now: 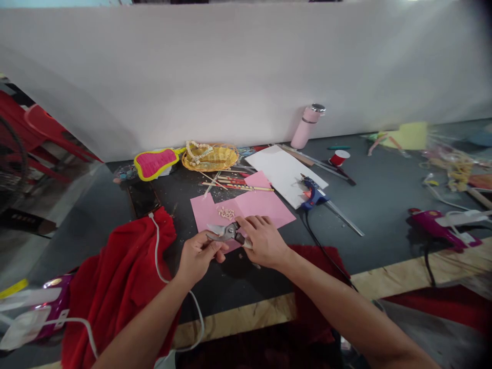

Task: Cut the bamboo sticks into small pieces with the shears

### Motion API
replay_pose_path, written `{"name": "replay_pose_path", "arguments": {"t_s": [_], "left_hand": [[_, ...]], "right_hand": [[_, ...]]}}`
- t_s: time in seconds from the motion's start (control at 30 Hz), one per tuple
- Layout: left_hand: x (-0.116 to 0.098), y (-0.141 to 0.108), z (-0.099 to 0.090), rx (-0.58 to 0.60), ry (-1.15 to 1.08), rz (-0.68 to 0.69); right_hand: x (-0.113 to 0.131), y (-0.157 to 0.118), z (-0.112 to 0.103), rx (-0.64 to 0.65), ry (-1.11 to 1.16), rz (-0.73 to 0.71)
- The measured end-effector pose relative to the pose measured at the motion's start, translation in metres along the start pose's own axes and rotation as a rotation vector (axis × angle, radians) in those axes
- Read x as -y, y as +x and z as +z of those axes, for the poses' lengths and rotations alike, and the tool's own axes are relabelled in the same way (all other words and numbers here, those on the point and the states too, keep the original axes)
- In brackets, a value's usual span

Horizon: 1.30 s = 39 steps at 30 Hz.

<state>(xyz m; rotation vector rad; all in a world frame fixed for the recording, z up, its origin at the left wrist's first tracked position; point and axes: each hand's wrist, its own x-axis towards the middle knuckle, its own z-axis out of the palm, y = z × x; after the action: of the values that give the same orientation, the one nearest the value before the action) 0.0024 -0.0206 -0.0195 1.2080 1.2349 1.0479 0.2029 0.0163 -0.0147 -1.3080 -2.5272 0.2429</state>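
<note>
My right hand (266, 242) is wrapped round the handles of a pair of pruning shears (229, 231), whose blades point left. Close against the blades, my left hand (198, 256) is closed in a pinch; what its fingers hold is hidden or too small to name. Beneath the shears lie pink paper sheets (271, 205), and a small heap of short pale pieces (226, 213) rests on them just beyond the blades. Several thin patterned sticks (234, 184) lie behind the paper.
A wicker basket (226, 156) and a pink-and-yellow paddle-shaped item (157, 163) stand at the back. A blue glue gun (314, 195) rests on white board (277, 166). Red cloth (126, 256) with a white cable lies left. A pink bottle (305, 128) leans near the wall.
</note>
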Motion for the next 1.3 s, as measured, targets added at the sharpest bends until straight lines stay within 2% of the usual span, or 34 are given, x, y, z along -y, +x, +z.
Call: {"name": "replay_pose_path", "arguments": {"t_s": [0.2, 0.43, 0.67, 0.83, 0.97, 1.13, 1.3], "left_hand": [[0.0, 0.001, -0.001, 0.013, -0.07, -0.004], [-0.002, 0.005, -0.001, 0.116, -0.281, -0.091], [0.0, 0.007, -0.004, 0.115, -0.328, -0.093], [-0.006, 0.011, -0.005, 0.032, -0.378, -0.104], [-0.009, 0.012, -0.004, 0.03, -0.385, -0.132], [-0.007, 0.011, -0.004, 0.051, -0.398, -0.146], [-0.004, 0.011, -0.003, 0.086, -0.352, -0.15]], "right_hand": [[0.001, 0.001, 0.0, -0.017, 0.028, 0.012], [-0.005, 0.001, -0.001, -0.017, 0.091, -0.045], [-0.015, 0.002, -0.003, -0.028, 0.082, -0.041], [-0.034, 0.004, -0.007, -0.136, 0.005, 0.093], [-0.047, 0.007, -0.006, -0.196, -0.042, 0.226], [-0.061, 0.008, -0.004, -0.186, -0.129, 0.383], [-0.071, 0.008, -0.004, -0.112, -0.216, 0.489]]}}
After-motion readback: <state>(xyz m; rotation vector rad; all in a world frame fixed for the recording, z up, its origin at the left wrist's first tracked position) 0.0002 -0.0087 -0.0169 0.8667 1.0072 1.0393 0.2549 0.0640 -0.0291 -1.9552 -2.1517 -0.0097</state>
